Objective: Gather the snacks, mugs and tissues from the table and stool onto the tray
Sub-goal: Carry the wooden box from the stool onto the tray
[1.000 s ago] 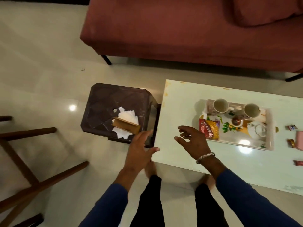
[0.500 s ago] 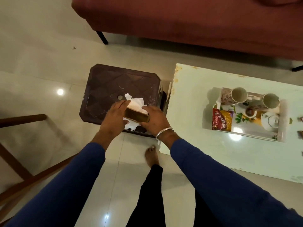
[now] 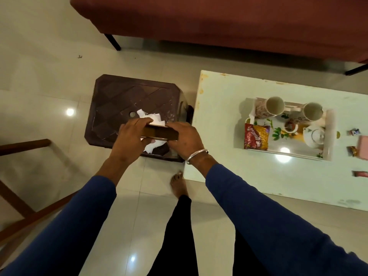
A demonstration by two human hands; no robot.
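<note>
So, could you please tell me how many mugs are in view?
2. Both stand inside the tray along its far side: one mug at the far-left corner, the other mug to its right, behind the teapot. None seem hidden.

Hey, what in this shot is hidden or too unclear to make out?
Head view only:
- Tissues: mostly covered by the brown holder and both hands.
- Pink item: cut off by the right edge.
- Small wrapped snacks: too small to identify.
- Snack packet: its label too blurred to read.
</note>
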